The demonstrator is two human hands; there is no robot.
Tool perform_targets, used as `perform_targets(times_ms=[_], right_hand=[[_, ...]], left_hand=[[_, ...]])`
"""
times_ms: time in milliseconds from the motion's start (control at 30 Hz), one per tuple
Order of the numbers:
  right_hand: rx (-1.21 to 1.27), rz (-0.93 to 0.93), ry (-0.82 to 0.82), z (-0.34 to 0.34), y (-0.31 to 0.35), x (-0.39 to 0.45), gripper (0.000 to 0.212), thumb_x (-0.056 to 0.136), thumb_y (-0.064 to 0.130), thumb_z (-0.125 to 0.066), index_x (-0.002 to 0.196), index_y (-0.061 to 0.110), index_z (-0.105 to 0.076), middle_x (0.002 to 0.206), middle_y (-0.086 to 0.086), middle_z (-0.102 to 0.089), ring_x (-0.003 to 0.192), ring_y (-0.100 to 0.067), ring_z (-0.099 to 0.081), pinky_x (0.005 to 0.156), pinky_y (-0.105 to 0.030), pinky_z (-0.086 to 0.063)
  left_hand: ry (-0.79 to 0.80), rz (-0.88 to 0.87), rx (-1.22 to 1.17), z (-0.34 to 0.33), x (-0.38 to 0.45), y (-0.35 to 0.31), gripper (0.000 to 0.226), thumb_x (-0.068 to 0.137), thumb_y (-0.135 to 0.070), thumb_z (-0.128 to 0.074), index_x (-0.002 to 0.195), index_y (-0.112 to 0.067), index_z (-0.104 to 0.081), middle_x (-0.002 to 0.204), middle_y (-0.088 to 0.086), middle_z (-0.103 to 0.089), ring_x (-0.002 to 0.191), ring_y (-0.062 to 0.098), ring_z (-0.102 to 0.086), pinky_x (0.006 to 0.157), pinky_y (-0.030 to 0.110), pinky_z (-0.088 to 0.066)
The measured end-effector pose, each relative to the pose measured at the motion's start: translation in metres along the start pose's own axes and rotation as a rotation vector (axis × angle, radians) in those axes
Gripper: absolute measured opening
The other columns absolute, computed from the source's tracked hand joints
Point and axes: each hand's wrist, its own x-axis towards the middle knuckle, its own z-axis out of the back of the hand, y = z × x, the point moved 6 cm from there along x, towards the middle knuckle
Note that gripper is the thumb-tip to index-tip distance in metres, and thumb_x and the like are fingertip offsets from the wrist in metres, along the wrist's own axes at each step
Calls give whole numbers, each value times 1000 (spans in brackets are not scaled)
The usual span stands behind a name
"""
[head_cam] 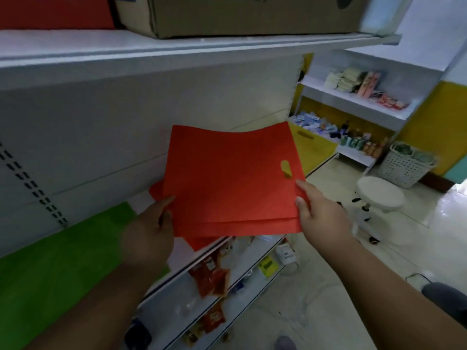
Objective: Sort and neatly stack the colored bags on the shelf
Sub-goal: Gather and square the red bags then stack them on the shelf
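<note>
Left hand (151, 231): grips the red bags' left edge.
Right hand (318, 210): pinches their right edge.
Red bags (227, 183): between the hands, over the shelf (156, 251).
Green bags (63, 253): left of left hand.

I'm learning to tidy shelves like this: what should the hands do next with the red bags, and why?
Probably lower the red bags onto the shelf between the green bags and yellow bags. Both the left hand and right hand hold them by the edges above that gap.
</note>
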Motion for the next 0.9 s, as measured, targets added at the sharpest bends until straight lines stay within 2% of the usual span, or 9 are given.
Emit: perform_targets(times_ms=[67, 133, 200, 233, 267, 367, 467, 633, 900], right_hand=[[29, 83, 72, -20, -9, 38, 44, 102, 34, -41, 146, 31, -38, 106, -8, -70, 81, -25, -64, 65, -35, -49], [64, 195, 146, -39, -12, 77, 45, 102, 32, -41, 147, 29, -36, 97, -8, -69, 62, -14, -54, 52, -28, -35], [81, 298, 249, -56, -16, 112, 45, 103, 31, -41, 147, 28, -34, 77, -3, -63, 51, -3, -38, 46, -23, -23], [88, 333, 304, -65, -18, 128, 45, 103, 31, -41, 147, 28, -33, 71, 2, -58, 51, -4, -39, 46, -23, -23], [79, 368, 364, -72, -22, 141, 46, 103, 31, -41, 148, 29, -32, 75, 5, -60, 55, -8, -45, 49, -25, -28], [31, 432, 503, -88, -33, 165, 44, 103, 30, -41, 146, 29, -34, 115, -2, -66, 88, -20, -62, 66, -28, -40], [-28, 473, 575, -97, -41, 176, 41, 102, 31, -42, 143, 24, -41, 122, -3, -63, 103, -22, -61, 78, -32, -49], [-124, 582, 600, -111, -44, 181, 34, 103, 29, -39, 134, 18, -49, 111, -6, -65, 96, -25, -61, 77, -36, -51], [-256, 743, 528, -124, -36, 176, 13, 99, 25, -44, 103, 19, -55, 88, -2, -59, 71, -21, -52, 59, -31, -35]], left_hand=[[-64, 71, 31, -14, 6, 8, 35, 102, -25, -45, 131, -42, -56, 113, -7, -63, 93, 16, -64, 89, 35, -54], [-130, 151, 75, -24, 6, 10, 33, 102, -24, -44, 129, -39, -57, 100, -3, -69, 75, 22, -66, 72, 42, -59], [-180, 233, 167, -34, -2, 3, 34, 101, -21, -44, 128, -35, -59, 77, 1, -69, 54, 23, -61, 50, 36, -54], [-203, 259, 225, -39, -6, -4, 34, 100, -20, -45, 127, -32, -61, 72, 2, -67, 49, 22, -58, 46, 33, -51], [-223, 275, 295, -45, -11, -12, 33, 98, -19, -46, 125, -29, -62, 71, 3, -67, 48, 21, -57, 45, 31, -49], [-245, 303, 511, -63, -20, -36, 31, 94, -18, -50, 119, -21, -68, 76, 8, -69, 49, 18, -51, 47, 23, -39], [-217, 406, 611, -80, -22, -44, 30, 91, -16, -54, 117, -21, -69, 92, 9, -71, 60, 25, -59, 55, 27, -44], [-171, 518, 761, -97, -30, -53, 31, 94, -22, -49, 120, -25, -65, 107, 5, -69, 79, 28, -65, 66, 33, -52], [-120, 503, 930, -103, -29, -43, 26, 90, -21, -50, 109, -21, -68, 81, 3, -59, 62, 24, -52, 55, 29, -41]])
